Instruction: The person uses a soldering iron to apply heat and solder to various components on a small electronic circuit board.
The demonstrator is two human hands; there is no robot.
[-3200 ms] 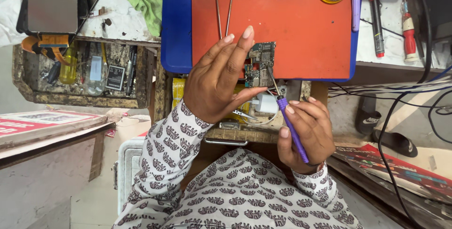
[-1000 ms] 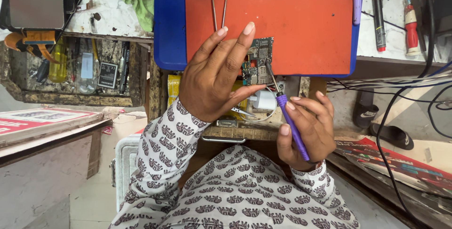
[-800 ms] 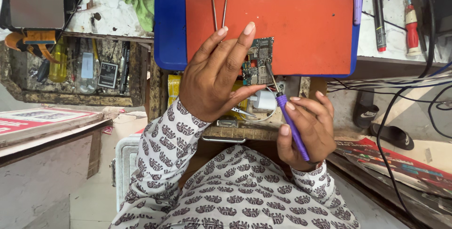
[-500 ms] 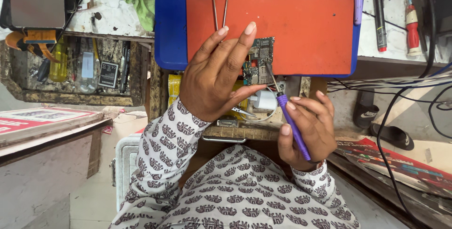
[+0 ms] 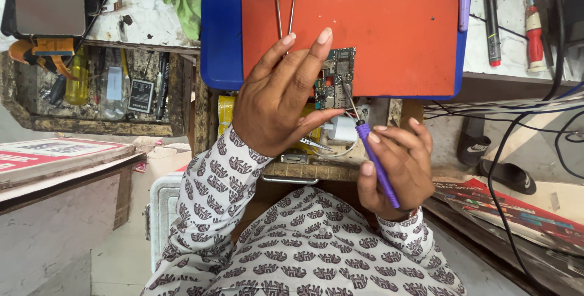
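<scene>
The board (image 5: 334, 79) is looking light, thin, stiff and fragile, with bare parts on its face, so it is best taken by its edges. It is lying over the near edge of the red mat (image 5: 389, 34) on the bench. The left hand (image 5: 280, 98) is steadying it, thumb reaching under it and fingers (image 5: 304, 59) fanned open above. The right hand (image 5: 395, 162) is gripping the purple screwdriver (image 5: 377, 165), fingers curled closed round the handle, its tip touching the board.
</scene>
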